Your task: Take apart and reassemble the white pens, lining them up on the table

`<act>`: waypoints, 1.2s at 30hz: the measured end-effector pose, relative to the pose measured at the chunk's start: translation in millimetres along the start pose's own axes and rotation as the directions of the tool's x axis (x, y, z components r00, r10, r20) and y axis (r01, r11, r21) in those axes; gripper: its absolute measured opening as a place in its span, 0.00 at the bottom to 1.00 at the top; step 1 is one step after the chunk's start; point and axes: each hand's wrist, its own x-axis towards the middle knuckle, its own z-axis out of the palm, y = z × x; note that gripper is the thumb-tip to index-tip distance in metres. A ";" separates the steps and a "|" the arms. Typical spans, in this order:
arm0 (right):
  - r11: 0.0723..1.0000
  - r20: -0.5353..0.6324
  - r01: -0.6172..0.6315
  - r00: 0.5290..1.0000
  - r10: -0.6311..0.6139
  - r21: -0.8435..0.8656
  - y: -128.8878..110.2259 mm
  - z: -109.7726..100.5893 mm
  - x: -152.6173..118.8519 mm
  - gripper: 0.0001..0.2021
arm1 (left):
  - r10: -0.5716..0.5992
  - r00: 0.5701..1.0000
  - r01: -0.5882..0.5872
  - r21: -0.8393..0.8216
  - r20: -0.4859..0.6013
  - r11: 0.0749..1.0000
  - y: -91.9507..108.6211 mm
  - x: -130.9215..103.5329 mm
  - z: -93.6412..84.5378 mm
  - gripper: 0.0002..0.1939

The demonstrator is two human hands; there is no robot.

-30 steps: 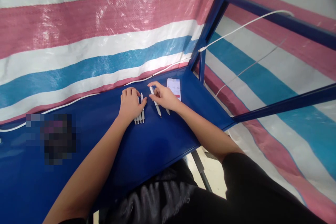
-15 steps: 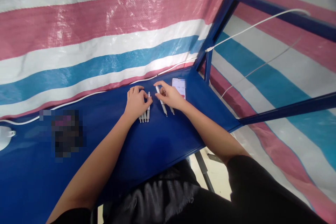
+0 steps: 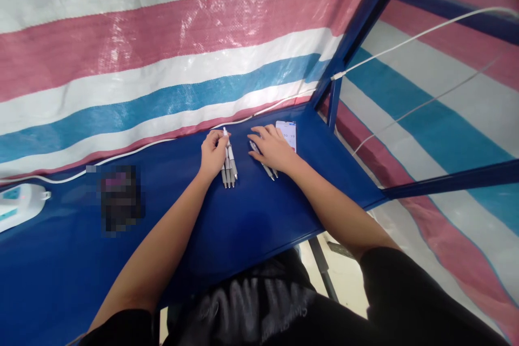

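Note:
A white-barrelled pen (image 3: 231, 155) slants across the row of pens, its upper end pinched between the thumb and fingers of my left hand (image 3: 214, 155). Under and beside it, several grey-and-white pens (image 3: 227, 177) lie side by side on the blue table, tips toward me. My right hand (image 3: 274, 147) is open, fingers spread and palm down, over another small group of pens (image 3: 267, 171). The hand covers part of that group, so I cannot tell how many there are. A lit phone (image 3: 290, 133) lies partly behind the right hand.
The blue table (image 3: 239, 216) ends at a striped tarp wall (image 3: 162, 102). A blurred dark object (image 3: 121, 200) and a white power strip (image 3: 22, 203) are on the left. A white cable (image 3: 133, 157) runs along the back; blue frame bars (image 3: 334, 97) stand on the right.
My right hand has let go of the white pen, its fingers spreading over the pens on the right. My left hand now holds a white pen over its row. The view has shifted slightly.

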 end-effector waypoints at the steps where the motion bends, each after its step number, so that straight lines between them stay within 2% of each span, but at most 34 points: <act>1: 0.999 0.000 0.003 1.000 -0.003 -0.052 0.8 0.5 -0.8 0.23 | -0.013 1.000 0.013 -0.009 -0.005 1.000 -0.4 -0.4 0.3 0.11; 5: 0.995 -0.029 0.003 1.000 -0.006 -0.100 7.1 -0.2 -2.9 0.25 | -0.016 1.000 0.016 -0.040 -0.015 0.999 -0.4 -3.7 1.4 0.11; 9: 1.000 -0.108 -0.018 0.994 0.017 -0.004 4.0 -6.4 -2.2 0.20 | -0.085 0.996 0.076 -0.191 -0.041 0.979 2.3 -6.2 -0.5 0.11; 14: 0.986 -0.127 -0.004 0.992 0.025 0.165 -31.8 -11.0 -5.9 0.23 | -0.035 0.988 -0.041 -0.472 -0.150 0.881 14.2 -5.9 -2.7 0.18; 18: 0.949 -0.026 -0.034 0.999 0.045 0.315 -56.1 -7.5 -9.1 0.23 | -0.080 0.997 0.047 -0.632 -0.024 0.773 26.7 -5.2 -2.6 0.21; 20: 0.859 0.049 -0.104 0.995 0.092 0.502 -59.2 -7.7 -9.0 0.23 | -0.109 0.989 0.150 -0.694 0.103 0.704 31.8 -4.3 -6.5 0.18; 21: 0.776 0.098 -0.135 0.991 0.094 0.617 -59.2 -8.7 -8.7 0.24 | -0.113 0.978 0.204 -0.713 0.174 0.671 33.8 -3.6 -10.0 0.16; 23: 0.518 0.210 -0.187 0.978 0.015 0.835 -58.0 -11.9 -8.0 0.26 | -0.080 0.953 0.276 -0.728 0.292 0.627 36.3 -1.9 -18.9 0.19; 25: 0.233 0.305 -0.271 0.944 -0.125 0.934 -56.8 -15.0 -7.3 0.27 | -0.039 0.929 0.312 -0.725 0.367 0.614 36.6 -0.4 -26.9 0.24; 26: 0.147 0.340 -0.317 0.925 -0.173 0.937 -56.3 -16.1 -7.0 0.27 | -0.026 0.923 0.318 -0.720 0.385 0.617 36.1 0.1 -29.3 0.25; 27: 0.137 0.364 -0.343 0.914 -0.180 0.929 -55.8 -16.8 -6.7 0.27 | -0.021 0.919 0.319 -0.709 0.394 0.629 35.3 0.4 -30.3 0.26; 28: 0.212 0.374 -0.341 0.917 -0.140 0.916 -55.0 -17.2 -6.4 0.26 | -0.024 0.920 0.313 -0.695 0.392 0.647 34.4 0.5 -29.7 0.27; 29: 0.356 0.355 -0.314 0.934 -0.052 0.880 -54.1 -17.5 -6.1 0.25 | -0.032 0.926 0.299 -0.679 0.376 0.671 33.4 0.4 -27.6 0.27; 31: 0.685 0.212 -0.258 0.965 0.152 0.681 -51.8 -18.0 -5.8 0.23 | -0.066 0.949 0.264 -0.659 0.310 0.704 32.1 -0.1 -20.8 0.26; 32: 0.794 0.126 -0.246 0.969 0.212 0.556 -50.5 -18.6 -5.8 0.21 | -0.089 0.959 0.251 -0.661 0.269 0.707 31.7 -0.3 -17.0 0.25; 33: 0.852 0.063 -0.241 0.969 0.239 0.465 -49.3 -19.3 -5.8 0.19 | -0.116 0.965 0.246 -0.669 0.233 0.702 31.4 -0.4 -13.7 0.24; 34: 0.870 0.034 -0.233 0.969 0.243 0.435 -48.1 -20.1 -6.0 0.17 | -0.146 0.967 0.250 -0.678 0.208 0.692 31.1 -0.4 -11.2 0.24; 36: 0.835 0.040 -0.202 0.976 0.212 0.512 -45.9 -21.3 -6.3 0.18 | -0.203 0.960 0.279 -0.689 0.192 0.669 29.9 0.0 -8.6 0.23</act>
